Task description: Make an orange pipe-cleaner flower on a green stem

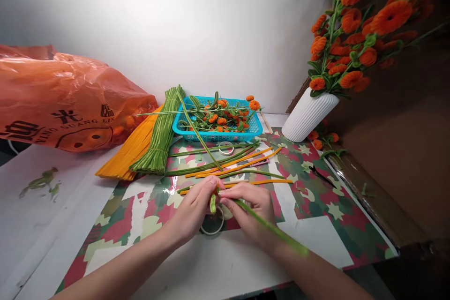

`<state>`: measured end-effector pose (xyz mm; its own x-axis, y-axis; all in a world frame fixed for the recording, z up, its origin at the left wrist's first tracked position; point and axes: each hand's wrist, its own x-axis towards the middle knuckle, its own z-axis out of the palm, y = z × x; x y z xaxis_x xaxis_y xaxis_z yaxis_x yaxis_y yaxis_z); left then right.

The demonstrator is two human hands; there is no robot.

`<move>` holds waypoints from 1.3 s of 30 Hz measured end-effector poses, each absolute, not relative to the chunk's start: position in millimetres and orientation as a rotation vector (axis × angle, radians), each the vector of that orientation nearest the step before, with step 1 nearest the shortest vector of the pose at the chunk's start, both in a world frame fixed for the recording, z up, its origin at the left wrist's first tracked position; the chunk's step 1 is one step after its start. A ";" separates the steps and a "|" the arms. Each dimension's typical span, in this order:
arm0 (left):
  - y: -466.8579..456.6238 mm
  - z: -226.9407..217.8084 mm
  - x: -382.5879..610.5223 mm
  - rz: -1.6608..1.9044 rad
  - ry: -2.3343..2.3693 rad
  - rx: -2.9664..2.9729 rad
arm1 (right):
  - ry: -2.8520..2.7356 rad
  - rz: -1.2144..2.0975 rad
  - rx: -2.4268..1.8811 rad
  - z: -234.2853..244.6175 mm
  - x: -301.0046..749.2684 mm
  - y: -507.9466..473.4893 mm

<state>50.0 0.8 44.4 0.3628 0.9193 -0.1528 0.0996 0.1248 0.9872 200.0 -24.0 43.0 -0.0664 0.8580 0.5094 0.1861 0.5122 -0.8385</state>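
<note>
My left hand (195, 208) and my right hand (251, 208) meet over the patterned mat (316, 197). Both pinch a green pipe cleaner (270, 228). Its long end runs back over my right wrist and a short bent end (213, 204) hangs between my fingertips. A speck of orange shows at the pinch. A roll of clear tape (213, 227) lies on the mat just under my hands. Loose green and orange pipe cleaners (239, 166) lie on the mat right beyond my fingers.
A blue basket (255, 129) of small orange flowers stands at the back. Left of it lie a green bundle (160, 143) and an orange bundle (131, 147) of pipe cleaners, then an orange plastic bag (63, 93). A white vase (307, 115) of orange flowers stands at right.
</note>
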 end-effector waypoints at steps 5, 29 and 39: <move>0.8 46.4 50.0 0.804 1.045 1.203 | -1.600 0.694 -0.908 41.3 197.9 -24.2; 9.8 57.1 34.1 0.599 0.882 1.453 | -1.671 0.614 -1.065 46.6 212.5 -14.3; 8.8 59.1 35.0 0.637 0.882 1.280 | -1.958 0.225 -0.899 43.0 215.5 -14.9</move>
